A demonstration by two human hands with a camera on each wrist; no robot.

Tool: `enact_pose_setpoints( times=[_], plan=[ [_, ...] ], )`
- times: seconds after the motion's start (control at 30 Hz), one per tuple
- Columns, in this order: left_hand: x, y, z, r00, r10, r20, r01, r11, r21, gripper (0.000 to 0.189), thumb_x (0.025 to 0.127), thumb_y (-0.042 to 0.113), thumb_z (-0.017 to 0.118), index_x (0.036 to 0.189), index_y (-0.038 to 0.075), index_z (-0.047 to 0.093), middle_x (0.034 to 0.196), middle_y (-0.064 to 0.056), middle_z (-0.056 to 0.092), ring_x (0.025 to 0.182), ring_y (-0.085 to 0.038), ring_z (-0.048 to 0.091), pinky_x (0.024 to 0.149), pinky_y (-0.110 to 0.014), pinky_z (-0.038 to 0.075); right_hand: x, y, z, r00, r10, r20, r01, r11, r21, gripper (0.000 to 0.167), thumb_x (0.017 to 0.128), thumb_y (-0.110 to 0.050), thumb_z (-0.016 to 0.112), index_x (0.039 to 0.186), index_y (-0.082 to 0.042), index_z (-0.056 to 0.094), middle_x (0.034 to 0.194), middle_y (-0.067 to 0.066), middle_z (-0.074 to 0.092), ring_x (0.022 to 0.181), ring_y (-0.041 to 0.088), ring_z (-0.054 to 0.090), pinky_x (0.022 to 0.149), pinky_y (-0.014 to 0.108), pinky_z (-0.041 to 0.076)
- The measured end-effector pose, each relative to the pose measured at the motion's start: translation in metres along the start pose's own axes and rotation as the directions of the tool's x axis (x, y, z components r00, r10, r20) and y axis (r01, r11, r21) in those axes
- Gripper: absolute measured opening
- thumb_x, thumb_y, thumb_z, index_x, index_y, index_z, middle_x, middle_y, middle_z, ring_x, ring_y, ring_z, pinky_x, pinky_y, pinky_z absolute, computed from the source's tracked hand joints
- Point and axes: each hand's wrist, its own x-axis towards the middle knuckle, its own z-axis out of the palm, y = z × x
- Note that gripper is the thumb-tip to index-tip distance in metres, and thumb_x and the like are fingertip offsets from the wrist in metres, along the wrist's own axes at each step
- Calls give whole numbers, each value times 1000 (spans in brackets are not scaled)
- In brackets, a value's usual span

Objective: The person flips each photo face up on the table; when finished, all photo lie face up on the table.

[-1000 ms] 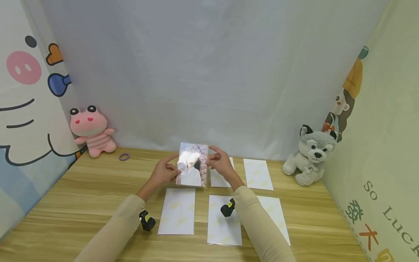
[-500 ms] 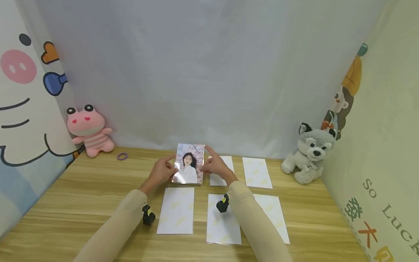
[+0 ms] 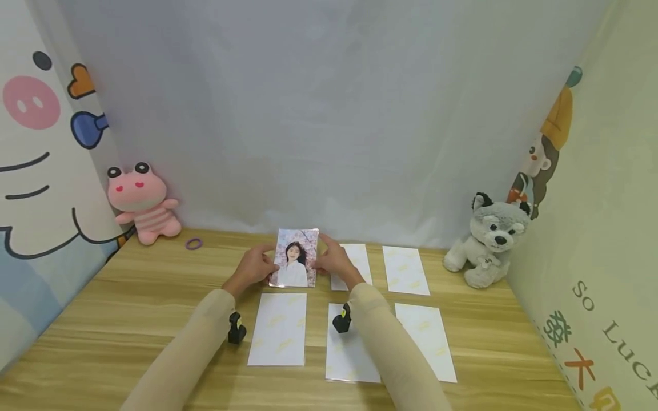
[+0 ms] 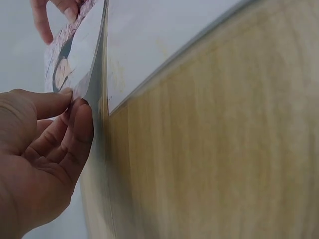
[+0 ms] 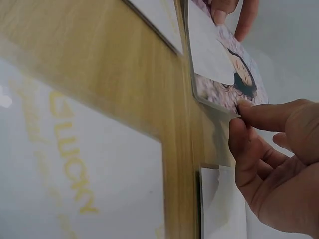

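- The photo card [image 3: 294, 257], picturing a person in white among pink blossoms, is held tilted above the far part of the wooden table [image 3: 154, 308]; whether its lower edge touches the wood is hard to tell.
- The left hand [image 3: 254, 265] pinches the photo card's left edge and the right hand [image 3: 335, 261] its right edge — 2 hands apart, the card between them.
- Some fingertips are hidden behind the photo card; each wrist view cuts off the opposite hand.
- Just right of the photo card, the nearer back card [image 3: 358, 262] is partly covered by the right hand and wrist; the farther back card [image 3: 406, 270] shows whole.
- In front of the photo card, the front-left card [image 3: 279, 329] is unobstructed. To its right, the right sleeve [image 3: 398, 357] and a black wrist device [image 3: 341, 319] cover part of the front-middle card [image 3: 349, 357]; the sleeve also hides a corner of the front-right card [image 3: 429, 342].
- Yellow print on these cards is mostly too faint to read, though "LUCKY" shows in the right wrist view.
- Left of the photo card lie a purple ring [image 3: 194, 244] and, farther out, a pink frog toy [image 3: 144, 200].
- Well right of it sits a gray-and-white plush dog [image 3: 493, 240] — behind it all, a pale curtain [image 3: 288, 114].
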Motion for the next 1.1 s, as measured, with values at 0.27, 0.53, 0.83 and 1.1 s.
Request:
enact_pose_setpoints(
  times=[0.27, 0.53, 0.83, 1.1],
  plan=[
    [5, -6, -2, 998, -37, 59, 36, 999, 10, 60, 90, 1, 67, 143, -12, 43, 72, -11, 68, 52, -10, 57, 51, -26, 52, 0, -1, 4, 1000, 1, 26, 0, 1000, -22, 83, 86, 5, 71, 156, -5, 29, 62, 6, 63, 46, 12, 56, 51, 24, 48],
    [9, -7, -2, 994, -86, 66, 85, 996, 18, 56, 89, 4, 68, 139, -13, 48, 64, -4, 63, 48, -8, 53, 49, -24, 48, 1, -2, 9, 999, 32, 23, -31, 999, -27, 82, 85, 5, 71, 156, -4, 30, 64, 7, 64, 43, 11, 54, 45, 23, 48],
    [13, -9, -1, 994, -90, 61, 87, 995, 52, 51, 88, 5, 69, 133, -14, 54, 60, -3, 62, 47, -8, 54, 50, -25, 51, 4, -4, 10, 997, 75, 25, -72, 993, -92, 80, 85, 1, 74, 154, -2, 33, 53, 4, 57, 40, 10, 52, 42, 22, 44],
    [10, -4, -1, 992, -107, 67, 101, 992, 81, 50, 88, 5, 69, 132, -13, 56, 59, -1, 59, 50, -10, 53, 52, -24, 48, 5, -8, 10, 995, 99, 22, -96, 987, -132, 77, 84, 1, 74, 152, 0, 36, 52, 2, 57, 39, 9, 52, 41, 20, 44]
  ],
)
